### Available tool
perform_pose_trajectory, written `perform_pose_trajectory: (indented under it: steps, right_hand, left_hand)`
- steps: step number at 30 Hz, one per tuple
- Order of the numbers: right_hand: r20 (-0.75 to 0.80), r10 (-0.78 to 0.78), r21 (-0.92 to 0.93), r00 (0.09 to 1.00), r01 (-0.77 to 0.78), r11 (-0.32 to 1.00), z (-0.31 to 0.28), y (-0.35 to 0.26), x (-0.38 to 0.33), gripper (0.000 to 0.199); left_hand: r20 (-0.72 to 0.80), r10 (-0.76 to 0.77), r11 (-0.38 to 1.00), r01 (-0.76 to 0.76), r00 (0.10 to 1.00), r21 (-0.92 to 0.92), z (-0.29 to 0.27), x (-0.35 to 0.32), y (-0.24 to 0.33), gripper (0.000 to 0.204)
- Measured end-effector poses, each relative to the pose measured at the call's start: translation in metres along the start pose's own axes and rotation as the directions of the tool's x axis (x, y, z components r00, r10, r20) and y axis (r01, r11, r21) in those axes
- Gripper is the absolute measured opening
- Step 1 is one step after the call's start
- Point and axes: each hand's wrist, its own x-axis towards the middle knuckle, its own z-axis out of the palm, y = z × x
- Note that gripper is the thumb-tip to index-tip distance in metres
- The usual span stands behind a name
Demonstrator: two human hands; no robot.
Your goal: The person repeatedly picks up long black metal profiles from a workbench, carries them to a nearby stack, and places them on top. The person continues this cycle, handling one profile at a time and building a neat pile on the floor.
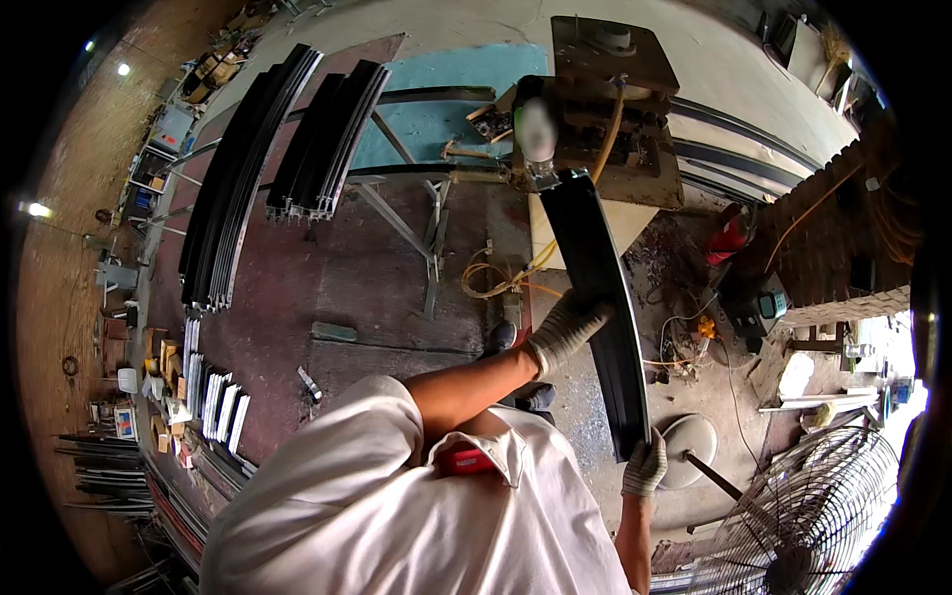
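Note:
Slanting across the middle is a long black metal profile, its far end at a dark, grimy machine. My left hand, in a striped knit glove, grips the profile's left edge partway along. In the same kind of glove, my right hand holds the near right corner of the profile. The fingers of both hands are partly hidden by the profile. A bright, shiny rounded part of the machine stands just beyond the far end; whether it touches the profile I cannot tell.
Left, two stacks of black profiles lie on a metal rack. A hammer lies near the machine. Yellow hose coils on the floor. A large wire-caged fan and its round base stand near right.

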Motion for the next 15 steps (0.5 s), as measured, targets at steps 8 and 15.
perform_pose_trajectory:
  steps: [8,15]
  right_hand:
    - [0.037,-0.240,-0.056,0.970,0.242,0.969,0.019,-0.116,0.071,0.022]
    - [0.037,-0.255,0.025,0.966,0.254,0.967,0.108,-0.220,0.125,0.018]
  left_hand:
    - [0.090,-0.172,0.985,0.172,0.981,0.006,-0.044,-0.014,0.022,0.054]
    - [-0.036,-0.115,0.982,0.109,0.993,-0.154,-0.132,0.013,0.032,0.048]
